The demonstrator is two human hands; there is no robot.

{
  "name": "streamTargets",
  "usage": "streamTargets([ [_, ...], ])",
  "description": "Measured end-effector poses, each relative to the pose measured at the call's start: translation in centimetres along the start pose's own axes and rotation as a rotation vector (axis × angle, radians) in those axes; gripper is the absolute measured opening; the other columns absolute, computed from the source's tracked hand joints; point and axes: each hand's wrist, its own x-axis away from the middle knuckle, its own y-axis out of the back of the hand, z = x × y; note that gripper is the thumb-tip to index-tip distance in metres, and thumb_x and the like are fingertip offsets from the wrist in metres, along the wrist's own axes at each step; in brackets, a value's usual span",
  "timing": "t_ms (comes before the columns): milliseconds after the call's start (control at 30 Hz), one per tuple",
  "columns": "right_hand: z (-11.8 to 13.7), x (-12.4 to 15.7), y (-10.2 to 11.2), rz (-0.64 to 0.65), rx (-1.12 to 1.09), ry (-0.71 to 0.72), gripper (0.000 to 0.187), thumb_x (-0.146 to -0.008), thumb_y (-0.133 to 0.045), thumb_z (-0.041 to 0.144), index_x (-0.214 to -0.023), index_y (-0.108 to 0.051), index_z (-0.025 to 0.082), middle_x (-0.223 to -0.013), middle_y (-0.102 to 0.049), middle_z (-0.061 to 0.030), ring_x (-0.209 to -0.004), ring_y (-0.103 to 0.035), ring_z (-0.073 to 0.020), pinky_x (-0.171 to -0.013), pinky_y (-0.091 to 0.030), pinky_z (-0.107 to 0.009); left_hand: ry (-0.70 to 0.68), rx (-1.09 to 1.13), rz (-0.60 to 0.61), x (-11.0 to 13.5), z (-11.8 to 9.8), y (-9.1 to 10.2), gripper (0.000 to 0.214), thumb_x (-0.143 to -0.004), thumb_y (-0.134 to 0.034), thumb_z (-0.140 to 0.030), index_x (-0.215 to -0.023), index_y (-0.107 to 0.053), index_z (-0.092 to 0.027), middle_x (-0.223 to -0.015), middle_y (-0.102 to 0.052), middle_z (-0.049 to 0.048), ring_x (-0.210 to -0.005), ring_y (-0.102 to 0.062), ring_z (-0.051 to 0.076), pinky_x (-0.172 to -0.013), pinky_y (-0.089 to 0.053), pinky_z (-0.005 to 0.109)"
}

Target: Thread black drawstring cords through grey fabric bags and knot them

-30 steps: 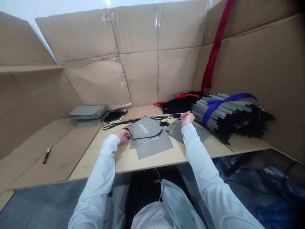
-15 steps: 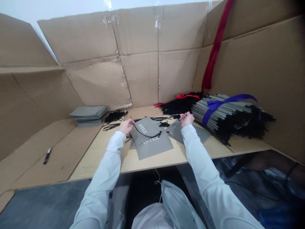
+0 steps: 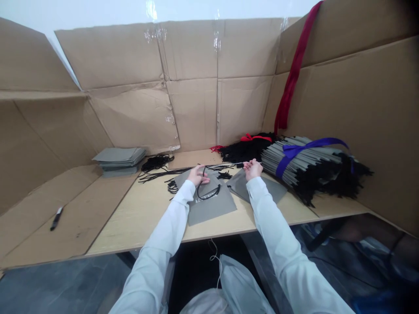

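Head view | left hand (image 3: 200, 175) pinching black cord (image 3: 209, 197), its loop lying on grey bag (image 3: 209, 209) | right hand (image 3: 252, 169) pinching thin pale strand (image 3: 240, 164) above second bag (image 3: 240, 185) | purple-tied bundle (image 3: 303, 163) sitting just right on table (image 3: 140, 222)

Only print I can spot: white lettering on the grey paper bag (image 3: 209, 211) on the tabletop (image 3: 140, 222), just below my L fingers (image 3: 199, 175). Black cord (image 3: 207, 195) lies across it & the letters are small + blurred, so I can't read the word. Stack of grey bags (image 3: 118, 159) on the L & purple-strapped bundle of bags (image 3: 301, 159) on the R: no legible text from here. Black marker (image 3: 56, 218) on the cardboard: any label's too small to tell.
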Motion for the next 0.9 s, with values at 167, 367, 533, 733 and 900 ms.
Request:
streamTargets([
  [167,-0.3,0.1,-0.1,0.033,-0.002,0.001,0.023,-0.081,-0.031,0.025,-0.061,-0.036,0.016,-0.04,-0.048,0.004,-0.033,-0.044,-0.004,-0.033,-0.035,-0.012,0.142,0.124,0.012,0.6,0.4,-0.2,0.04,-0.059,-0.059,-0.003,-0.096,-0.049,-0.012,-0.058,-0.046,-0.0022,-0.059,-0.057,0.012,-0.063,-0.05,0.027],
  [367,-0.8,0.3,-0.2,0.078,-0.005,-0.002,0.022,-0.08,-0.033,0.027,-0.061,-0.037,0.016,-0.041,-0.048,0.0041,-0.036,-0.046,-0.0045,-0.035,-0.037,-0.012,0.175,0.152,0.017,1.0,0.2,-0.1,0.014,-0.071,-0.05,-0.017,-0.084,-0.051,-0.01,-0.061,-0.051,0.0009,-0.053,-0.056,0.009,-0.057,-0.049,0.024],
  [533,-0.9,0.2,-0.2,0.079,-0.03,-0.056,0.024,-0.081,-0.031,0.024,-0.06,-0.037,0.015,-0.041,-0.048,0.0029,-0.038,-0.048,-0.0048,-0.037,-0.038,-0.012,0.108,0.202,0.017,1.0,0.3,-0.2,0.009,-0.072,-0.047,-0.011,-0.08,-0.051,-0.008,-0.06,-0.055,0.0031,-0.051,-0.055,0.008,-0.054,-0.046,0.02],
  [733,-1.2,-0.2,-0.2,0.094,-0.036,-0.069,0.024,-0.082,-0.032,0.023,-0.06,-0.037,0.015,-0.042,-0.049,0.0022,-0.042,-0.05,-0.0052,-0.039,-0.04,-0.013,0.134,0.224,0.044,1.4,0.1,-0.3,0.013,-0.072,-0.048,-0.016,-0.083,-0.051,-0.009,-0.067,-0.06,0.0079,-0.057,-0.058,0.012,-0.055,-0.046,0.021],
  [900,-1.2,0.1,-0.3,0.125,-0.025,-0.071,0.024,-0.081,-0.034,0.021,-0.058,-0.039,0.015,-0.041,-0.05,0.0015,-0.042,-0.051,-0.0061,-0.037,-0.04,-0.013,0.136,0.233,0.033,1.7,-0.1,-0.5,0.016,-0.074,-0.046,-0.018,-0.087,-0.051,-0.011,-0.067,-0.061,0.0067,-0.056,-0.058,0.011,-0.053,-0.046,0.02],
])
